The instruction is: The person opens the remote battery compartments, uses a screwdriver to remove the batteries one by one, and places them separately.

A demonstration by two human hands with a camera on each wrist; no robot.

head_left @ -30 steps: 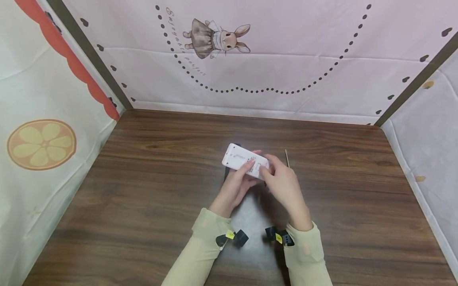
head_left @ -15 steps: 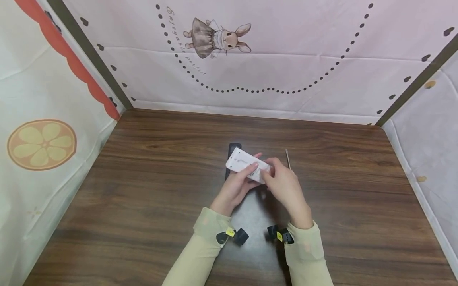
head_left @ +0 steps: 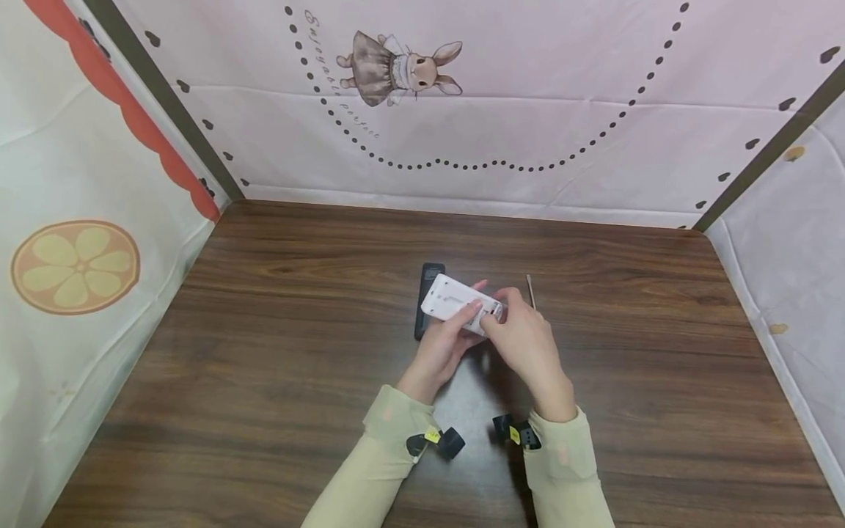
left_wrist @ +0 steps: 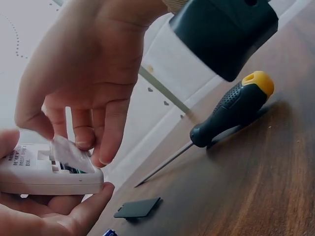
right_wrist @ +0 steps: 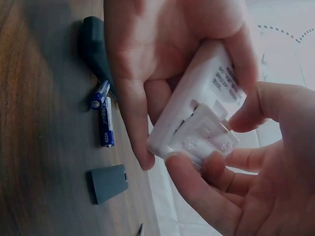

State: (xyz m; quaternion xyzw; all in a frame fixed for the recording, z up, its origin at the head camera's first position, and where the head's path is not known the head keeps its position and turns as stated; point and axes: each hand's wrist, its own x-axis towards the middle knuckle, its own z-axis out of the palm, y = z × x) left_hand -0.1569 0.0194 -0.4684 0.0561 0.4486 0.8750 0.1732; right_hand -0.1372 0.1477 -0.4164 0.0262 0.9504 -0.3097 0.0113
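A white remote control (head_left: 452,299) lies back side up in my left hand (head_left: 442,348), which holds it over the table. My right hand (head_left: 524,341) is at its right end and pinches a white battery cover (right_wrist: 204,132) between thumb and fingers. In the left wrist view the battery cover (left_wrist: 71,155) is tilted over the battery compartment, with dark green and metal parts showing beneath. Printed text (left_wrist: 22,157) is on the white back. On the table just beyond my left hand lies a black remote control (head_left: 425,297), partly covered by the white one.
A screwdriver (left_wrist: 231,108) with a black and yellow handle lies right of my hands. Near it rests a dark grey battery cover (right_wrist: 109,183). One blue battery (right_wrist: 106,123) touches another blue battery (right_wrist: 100,94) on the wooden table (head_left: 277,352). Fabric walls (head_left: 528,73) stand at the back and sides.
The white remote control has shifted a little to the right and toward me in my left hand, uncovering more of the black one. My right hand keeps at its right end.
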